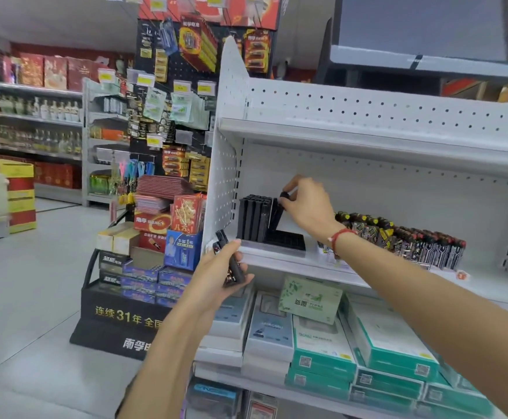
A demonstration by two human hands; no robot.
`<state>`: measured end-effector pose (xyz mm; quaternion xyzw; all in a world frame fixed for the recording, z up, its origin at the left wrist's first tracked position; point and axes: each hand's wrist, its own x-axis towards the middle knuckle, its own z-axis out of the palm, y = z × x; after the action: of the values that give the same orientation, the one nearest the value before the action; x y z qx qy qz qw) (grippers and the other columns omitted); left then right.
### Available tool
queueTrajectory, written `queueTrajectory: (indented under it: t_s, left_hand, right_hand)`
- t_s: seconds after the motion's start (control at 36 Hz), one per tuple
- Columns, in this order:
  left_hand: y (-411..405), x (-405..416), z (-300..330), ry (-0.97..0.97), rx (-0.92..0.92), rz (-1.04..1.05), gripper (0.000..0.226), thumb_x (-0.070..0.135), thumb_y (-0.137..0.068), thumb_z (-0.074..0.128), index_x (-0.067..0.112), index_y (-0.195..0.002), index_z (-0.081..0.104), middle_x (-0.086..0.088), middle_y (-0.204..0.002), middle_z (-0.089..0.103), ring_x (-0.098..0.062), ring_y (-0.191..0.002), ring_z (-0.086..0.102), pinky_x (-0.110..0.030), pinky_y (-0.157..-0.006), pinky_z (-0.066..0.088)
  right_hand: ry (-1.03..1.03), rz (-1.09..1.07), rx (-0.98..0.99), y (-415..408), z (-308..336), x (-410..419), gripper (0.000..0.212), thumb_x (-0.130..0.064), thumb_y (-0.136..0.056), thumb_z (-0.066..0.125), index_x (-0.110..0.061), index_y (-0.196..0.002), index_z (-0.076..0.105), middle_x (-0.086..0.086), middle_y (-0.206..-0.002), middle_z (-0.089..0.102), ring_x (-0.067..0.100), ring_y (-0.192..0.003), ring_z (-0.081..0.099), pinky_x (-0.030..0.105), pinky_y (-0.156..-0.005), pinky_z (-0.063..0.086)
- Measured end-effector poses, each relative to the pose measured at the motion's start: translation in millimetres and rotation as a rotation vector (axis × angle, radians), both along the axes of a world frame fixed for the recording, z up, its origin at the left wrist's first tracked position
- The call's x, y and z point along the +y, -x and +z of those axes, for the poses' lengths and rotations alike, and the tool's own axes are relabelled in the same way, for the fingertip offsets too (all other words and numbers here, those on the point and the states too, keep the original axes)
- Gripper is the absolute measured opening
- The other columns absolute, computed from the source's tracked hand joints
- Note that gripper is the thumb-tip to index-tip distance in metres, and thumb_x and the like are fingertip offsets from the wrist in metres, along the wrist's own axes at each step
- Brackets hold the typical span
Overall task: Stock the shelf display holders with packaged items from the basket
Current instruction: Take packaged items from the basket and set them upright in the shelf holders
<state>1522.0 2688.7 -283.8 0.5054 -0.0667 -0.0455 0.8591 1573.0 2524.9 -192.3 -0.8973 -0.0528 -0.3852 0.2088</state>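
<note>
Black plastic forms the display holder (269, 225), which is seen at centre frame on the white shelf (279, 261). One black packaged item (278, 211) is pinched by the right hand (307, 204) and tilted into the holder's slots. Several more items (230, 261) are clamped in the left hand (219, 279) at lower centre. A filled row of patterned items (403, 237) is seen to the right.

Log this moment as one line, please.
right hand: placing black item in black display holder | left hand: holding spare items | shelf: holder partly filled
</note>
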Motion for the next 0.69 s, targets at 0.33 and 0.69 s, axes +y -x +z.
queueTrajectory:
  t_s: [0.33, 0.69]
  left_hand:
    - [7.0, 4.4, 4.7, 0.118, 0.02, -0.089, 0.024, 0.016, -0.097, 0.039, 0.01, -0.075, 0.046, -0.004, -0.069, 0.046, -0.015, -0.065, 0.048, -0.035, -0.072, 0.049]
    - [3.8, -3.1, 2.5, 0.01, -0.058, -0.101, 0.021, 0.021, -0.102, 0.038, 0.01, -0.094, 0.054, -0.002, -0.081, 0.059, -0.01, -0.06, 0.064, -0.032, -0.069, 0.056]
  right_hand:
    - [0.126, -0.001, 0.037, -12.3, -9.5, 2.4, 0.021, -0.024, -0.091, 0.061, -0.008, -0.102, 0.053, 0.014, -0.098, 0.066, 0.032, -0.088, 0.062, 0.041, -0.077, 0.053]
    - [-0.007, 0.209, 0.325, -13.2, 5.5, -1.4, 0.022, -0.014, -0.087, 0.065, -0.013, -0.099, 0.046, 0.016, -0.096, 0.068, 0.029, -0.085, 0.068, 0.046, -0.086, 0.053]
